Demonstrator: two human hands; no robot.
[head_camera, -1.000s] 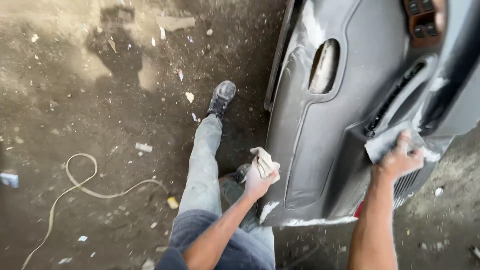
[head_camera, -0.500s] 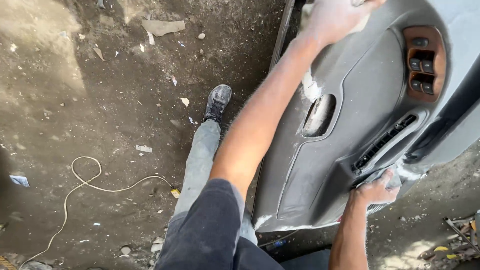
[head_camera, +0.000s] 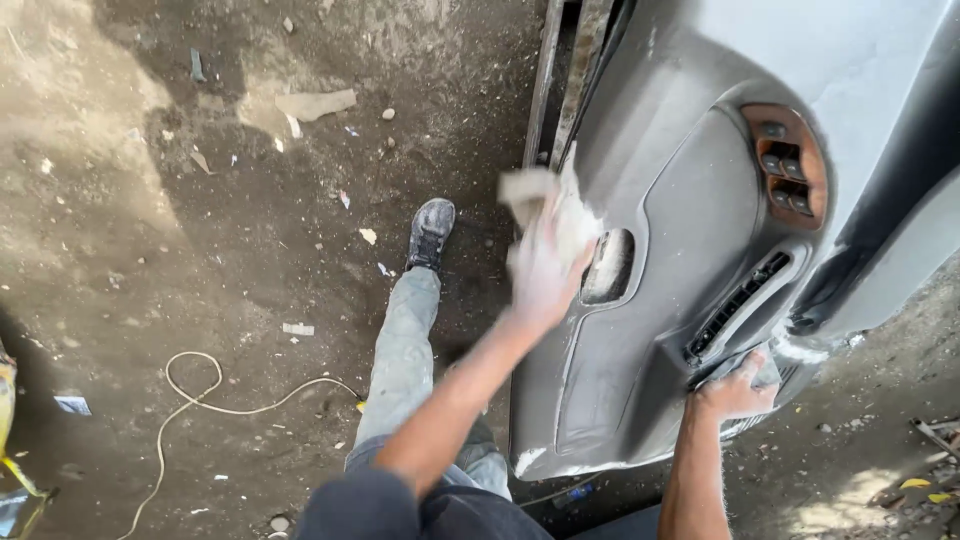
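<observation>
While the right hand (head_camera: 735, 392) clasps the grey door panel's (head_camera: 690, 230) lower edge, the left hand's (head_camera: 540, 270) grip holds a rag (head_camera: 528, 188).

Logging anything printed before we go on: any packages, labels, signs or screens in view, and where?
No signs, screens or clear labels.
Paper scrap: left on the dirt, small, pale, flat; could be a wrapper.
Switch panel: upper door panel, brown surround, dark buttons, no display.

My left hand (head_camera: 540, 270) and its rag (head_camera: 527, 190) were motion-blurred. The door panel (head_camera: 700, 230) ran off the top and right edges.
</observation>
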